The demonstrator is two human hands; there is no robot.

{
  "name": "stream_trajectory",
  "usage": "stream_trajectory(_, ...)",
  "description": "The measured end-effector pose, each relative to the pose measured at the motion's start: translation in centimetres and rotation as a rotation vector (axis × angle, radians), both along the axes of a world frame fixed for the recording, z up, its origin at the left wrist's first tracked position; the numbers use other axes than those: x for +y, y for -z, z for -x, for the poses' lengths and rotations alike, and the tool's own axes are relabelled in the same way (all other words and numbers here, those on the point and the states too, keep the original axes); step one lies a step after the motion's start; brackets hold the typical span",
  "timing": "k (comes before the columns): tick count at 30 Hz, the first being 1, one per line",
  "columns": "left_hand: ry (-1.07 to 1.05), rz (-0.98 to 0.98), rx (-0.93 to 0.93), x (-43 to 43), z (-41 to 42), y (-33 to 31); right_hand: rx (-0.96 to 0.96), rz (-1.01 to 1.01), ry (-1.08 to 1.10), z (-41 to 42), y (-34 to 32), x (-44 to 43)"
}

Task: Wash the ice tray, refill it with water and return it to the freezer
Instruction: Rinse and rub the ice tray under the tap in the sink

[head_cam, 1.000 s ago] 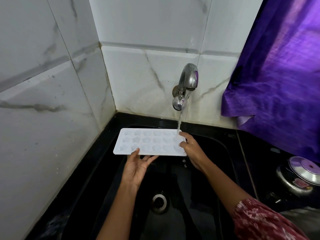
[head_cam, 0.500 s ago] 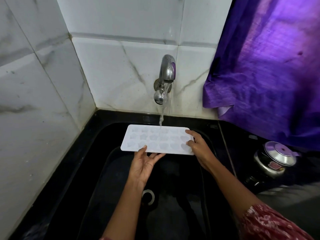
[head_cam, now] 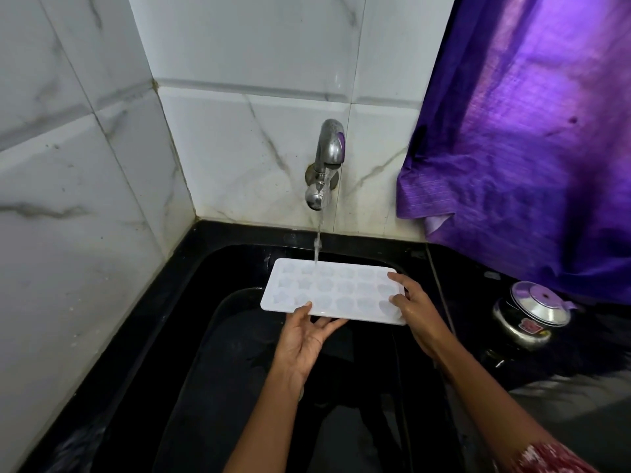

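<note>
We hold the ice tray (head_cam: 341,291) level over the sink (head_cam: 211,387), left hand (head_cam: 304,336) pinching its near edge, right hand (head_cam: 415,303) gripping its end, so the tap (head_cam: 326,165) water fills the pockets beyond our hands.

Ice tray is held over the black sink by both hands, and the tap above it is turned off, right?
No, the tap is running: the head view shows a stream of water falling onto the ice tray. The left hand and right hand do hold it over the black sink.
</note>
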State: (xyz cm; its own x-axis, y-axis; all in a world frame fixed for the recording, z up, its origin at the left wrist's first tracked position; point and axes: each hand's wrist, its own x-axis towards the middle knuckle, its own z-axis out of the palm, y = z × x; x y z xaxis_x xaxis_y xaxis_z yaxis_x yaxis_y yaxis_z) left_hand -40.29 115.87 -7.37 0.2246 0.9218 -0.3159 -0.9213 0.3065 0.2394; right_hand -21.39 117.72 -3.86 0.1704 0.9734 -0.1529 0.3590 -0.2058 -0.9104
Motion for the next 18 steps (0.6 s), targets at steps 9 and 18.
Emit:
stream_trajectory(9,-0.082,0.052,0.018,-2.5,3.4,1.3,0.045,0.025,-0.091,3.3,1.0,-1.2)
stream_trajectory(18,-0.118,0.053,0.087,-2.5,5.8,0.6,-0.358,-0.133,-0.175,6.8,-1.9,4.8)
